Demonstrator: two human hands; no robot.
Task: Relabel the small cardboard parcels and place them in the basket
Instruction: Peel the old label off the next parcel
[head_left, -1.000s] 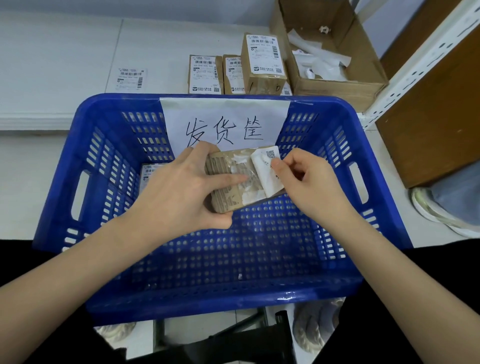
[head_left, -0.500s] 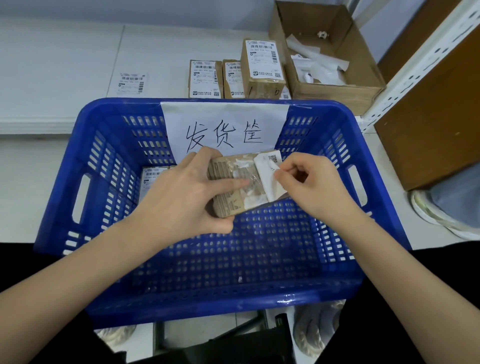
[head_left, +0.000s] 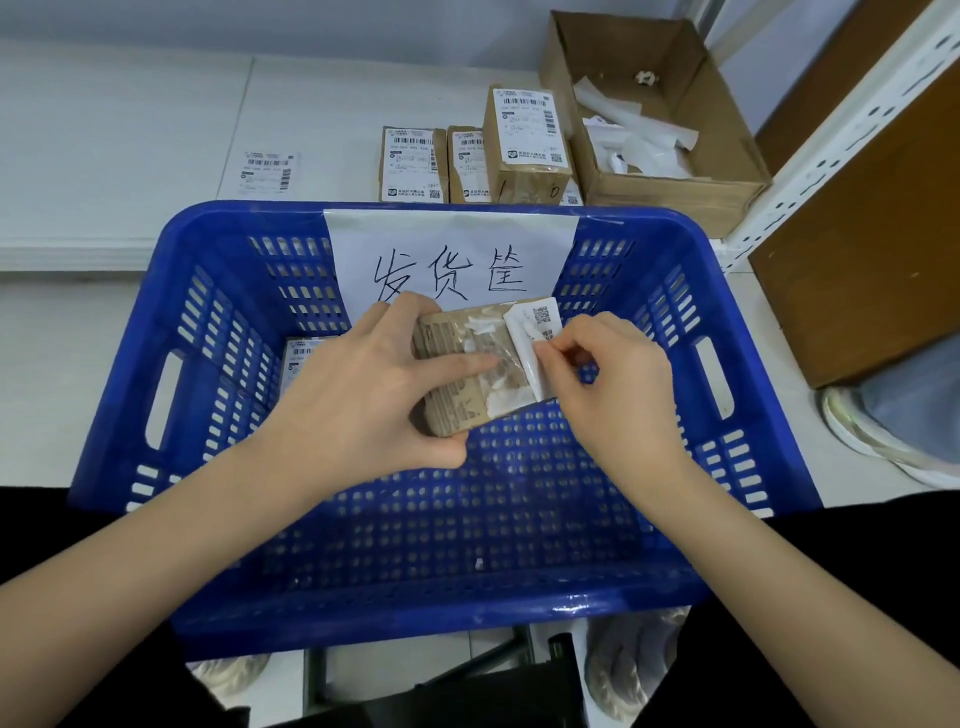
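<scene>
Above the blue basket (head_left: 727, 291) my left hand (head_left: 358, 395) grips a small cardboard parcel (head_left: 462, 400), thumb under it and index finger lying across its top. White scraps of torn label cling to the parcel's top. My right hand (head_left: 608, 384) pinches the old white label (head_left: 535, 338), which is partly peeled and curls up at the parcel's right end. Another labelled parcel (head_left: 301, 358) lies in the basket's far left corner, mostly hidden by my left hand.
Three labelled parcels (head_left: 524, 140) stand on the white table behind the basket. A loose label (head_left: 267, 171) lies to their left. An open cardboard box (head_left: 727, 130) holds peeled label scraps at the back right. A white shelf post (head_left: 831, 124) and a brown panel (head_left: 857, 260) stand on the right.
The parcel and both hands have stayed nearly in place. The white label has peeled a little further toward the parcel's right end.
</scene>
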